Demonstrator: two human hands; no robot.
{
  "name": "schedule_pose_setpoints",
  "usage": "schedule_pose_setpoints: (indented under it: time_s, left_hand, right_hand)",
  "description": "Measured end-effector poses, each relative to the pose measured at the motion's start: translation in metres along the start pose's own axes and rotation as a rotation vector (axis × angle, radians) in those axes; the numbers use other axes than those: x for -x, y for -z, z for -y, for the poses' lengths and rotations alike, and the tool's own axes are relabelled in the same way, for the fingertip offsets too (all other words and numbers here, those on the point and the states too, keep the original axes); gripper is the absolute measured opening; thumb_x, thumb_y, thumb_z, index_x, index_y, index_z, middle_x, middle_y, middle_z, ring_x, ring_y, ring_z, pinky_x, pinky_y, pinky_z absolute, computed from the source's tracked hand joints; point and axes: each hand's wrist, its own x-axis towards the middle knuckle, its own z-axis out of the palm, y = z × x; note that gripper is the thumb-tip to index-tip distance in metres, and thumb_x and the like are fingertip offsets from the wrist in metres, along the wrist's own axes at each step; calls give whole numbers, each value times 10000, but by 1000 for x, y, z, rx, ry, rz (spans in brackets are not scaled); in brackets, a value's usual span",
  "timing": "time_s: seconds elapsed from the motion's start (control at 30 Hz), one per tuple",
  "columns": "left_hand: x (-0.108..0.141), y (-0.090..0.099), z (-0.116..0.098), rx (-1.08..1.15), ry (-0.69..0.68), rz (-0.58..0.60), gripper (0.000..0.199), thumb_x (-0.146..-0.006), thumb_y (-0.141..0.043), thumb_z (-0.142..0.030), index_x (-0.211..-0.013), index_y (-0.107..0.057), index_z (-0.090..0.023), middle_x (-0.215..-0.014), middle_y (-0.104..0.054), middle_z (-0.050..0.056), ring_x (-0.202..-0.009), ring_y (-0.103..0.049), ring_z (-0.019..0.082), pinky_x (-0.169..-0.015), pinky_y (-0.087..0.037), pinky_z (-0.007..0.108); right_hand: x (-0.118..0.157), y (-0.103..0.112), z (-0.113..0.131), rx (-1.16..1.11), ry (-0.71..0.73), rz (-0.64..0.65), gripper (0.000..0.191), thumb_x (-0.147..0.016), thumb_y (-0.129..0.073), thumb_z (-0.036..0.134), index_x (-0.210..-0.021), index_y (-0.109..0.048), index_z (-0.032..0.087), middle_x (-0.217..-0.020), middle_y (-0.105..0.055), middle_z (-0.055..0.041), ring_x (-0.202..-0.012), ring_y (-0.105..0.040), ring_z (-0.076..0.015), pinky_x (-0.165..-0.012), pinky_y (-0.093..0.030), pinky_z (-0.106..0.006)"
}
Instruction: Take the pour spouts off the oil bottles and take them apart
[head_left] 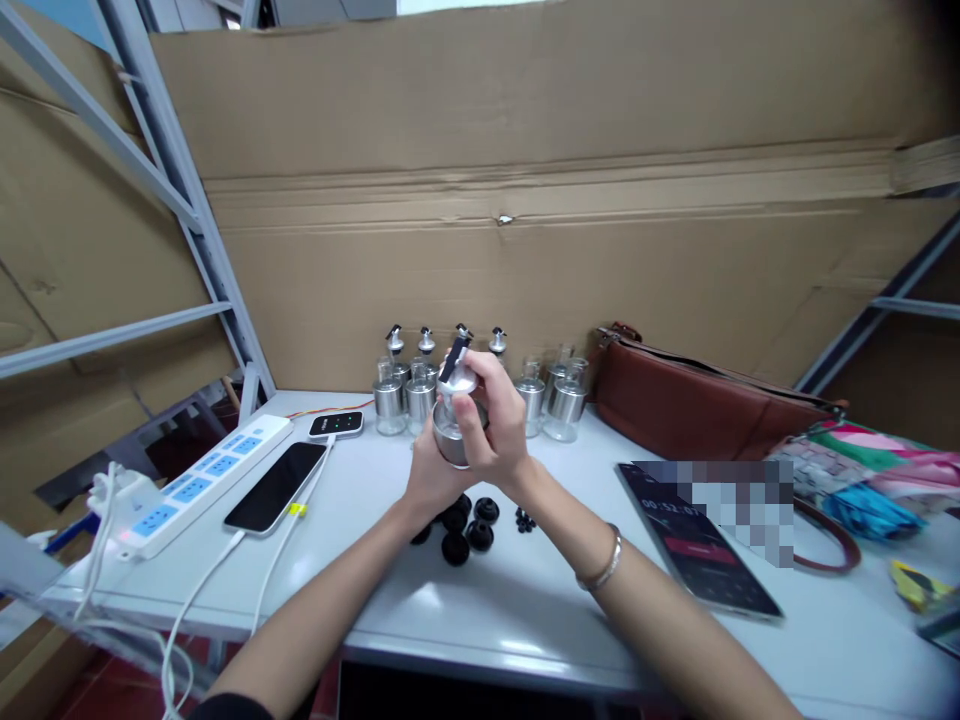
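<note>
A glass bottle with a metal sleeve point(448, 440) is held above the table, with my left hand point(433, 472) wrapped around its lower side. At the bottle's top, my right hand point(496, 415) grips a silver domed cap with a black lever point(459, 377) between thumb and fingers. Whether the cap is seated on the neck is hidden by my fingers. Below my hands lie several round black caps point(480, 536) and a small heap of tiny black parts point(524, 520). Behind stand several similar bottles, some with domed tops point(395, 341), others with bare glass necks point(568, 400).
On the left are a white power strip point(206, 487), a phone point(276, 488), a small device with a screen point(336, 425) and white cables. A brown bag point(697, 395), a tablet showing a timer point(697, 545) and colourful fabric point(877, 470) lie right. Cardboard point(555, 260) walls the back.
</note>
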Motion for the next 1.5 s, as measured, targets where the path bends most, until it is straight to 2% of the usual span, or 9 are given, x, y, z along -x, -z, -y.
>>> schedule_pose_setpoints:
  time_s: [0.2,0.47,0.73,0.93,1.07,1.17,1.23,1.4,1.5]
  left_hand:
    - [-2,3,7,-17,-1,-23,545,-646,-713,-321,-1115,-499,-142,-987,-666,77,-928,-630,233,-751,-526,310]
    - [1,-2,16,13,-9,-6,545,-599,-739,-335,-1050,-492,-157,-935,-652,47,-827,-626,188,-694,-516,274]
    - [4,-3,10,-47,4,-51,657,-543,-755,-349,-1107,-465,-178,-886,-654,20,-741,-629,178,-635,-514,281]
    - [2,-1,10,-95,-55,-86,541,-524,-742,-250,-998,-487,-188,-804,-631,-19,-679,-604,147,-609,-492,250]
    - [0,0,10,-111,-70,-105,492,-550,-739,-256,-970,-496,-177,-822,-625,-6,-739,-605,161,-658,-497,263]
    - [-3,1,10,-90,-50,-137,499,-569,-744,-294,-984,-497,-168,-840,-623,8,-764,-605,171,-678,-502,278]
    - [-5,2,11,-69,-25,-175,493,-576,-744,-310,-978,-497,-167,-839,-619,11,-752,-604,169,-671,-502,280]
    - [-9,5,13,-35,22,-200,503,-575,-746,-320,-986,-500,-166,-840,-627,19,-731,-604,166,-658,-503,286]
    - [-10,6,12,-18,40,-186,518,-578,-745,-323,-1006,-500,-166,-845,-632,21,-723,-606,165,-641,-504,281]
  right_hand:
    - [9,-5,-2,-38,-121,-5,208,-897,-456,291,-1090,-454,212,-910,-571,-61,-801,-582,-171,-700,-485,-340]
    - [22,-13,-17,-181,-217,-61,230,-903,-438,393,-1071,-425,237,-807,-559,-20,-713,-562,-150,-669,-467,-334]
    - [12,-9,-5,-401,-396,-53,274,-880,-455,489,-983,-422,237,-648,-514,41,-552,-518,-111,-574,-440,-284]
    - [-5,-4,8,-615,-634,-54,381,-870,-374,597,-852,-451,224,-598,-497,28,-501,-506,-109,-492,-415,-262]
    - [-16,1,3,-743,-757,-140,292,-805,-530,498,-825,-444,219,-717,-546,10,-593,-556,-114,-542,-446,-263]
    - [-23,12,-3,-710,-682,-220,279,-692,-677,306,-750,-420,213,-780,-523,30,-634,-539,-87,-594,-442,-245]
    - [-28,22,-5,-608,-596,-146,321,-652,-712,238,-703,-396,207,-758,-496,46,-581,-486,-63,-561,-405,-230]
    - [-34,40,-2,-248,-506,346,263,-715,-679,267,-743,-423,209,-642,-493,60,-505,-423,-70,-515,-333,-239]
    - [-33,40,-1,-13,-411,509,191,-756,-633,235,-795,-447,208,-635,-502,58,-533,-417,-80,-557,-329,-248]
